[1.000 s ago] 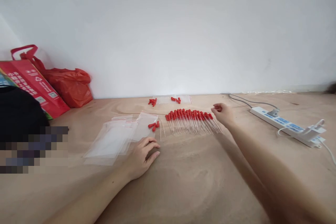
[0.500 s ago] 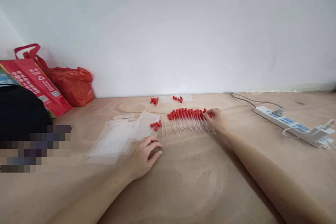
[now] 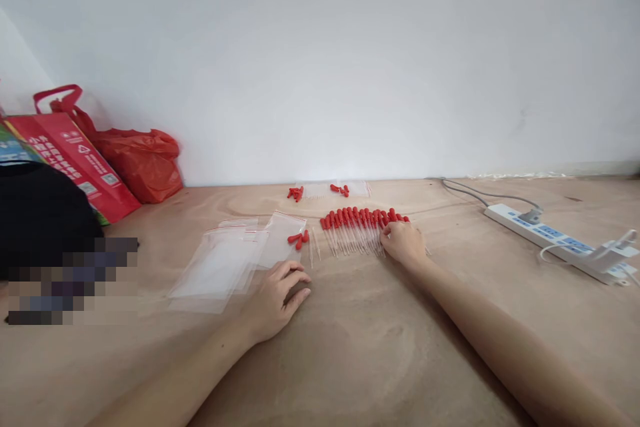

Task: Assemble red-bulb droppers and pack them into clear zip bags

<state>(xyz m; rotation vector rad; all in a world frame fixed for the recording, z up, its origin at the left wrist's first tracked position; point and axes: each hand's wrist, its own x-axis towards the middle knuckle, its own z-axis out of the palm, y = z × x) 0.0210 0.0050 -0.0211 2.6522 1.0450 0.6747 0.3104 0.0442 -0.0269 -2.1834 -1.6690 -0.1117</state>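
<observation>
A row of droppers (image 3: 355,223) with red bulbs and clear tips lies side by side on the wooden table. My right hand (image 3: 404,243) is over the row's right end, thumb and fingertips together at a dropper; what they pinch is too small to make out. Resting on the table, my left hand (image 3: 285,297) has its fingers apart and holds nothing. Just beyond it are a few loose red bulbs (image 3: 299,239) on a clear zip bag (image 3: 277,240), with two thin clear tubes (image 3: 314,248) beside them. More clear bags (image 3: 215,270) overlap to the left.
Near the wall lie more red bulbs (image 3: 340,190) and small clear bags (image 3: 317,189). A white power strip (image 3: 555,237) with cables is on the right. Red bags (image 3: 140,160) and a black item (image 3: 45,220) stand at the left.
My right hand has shifted slightly left and toward me, from the red bulbs to lower on the droppers. My left hand stays in place.
</observation>
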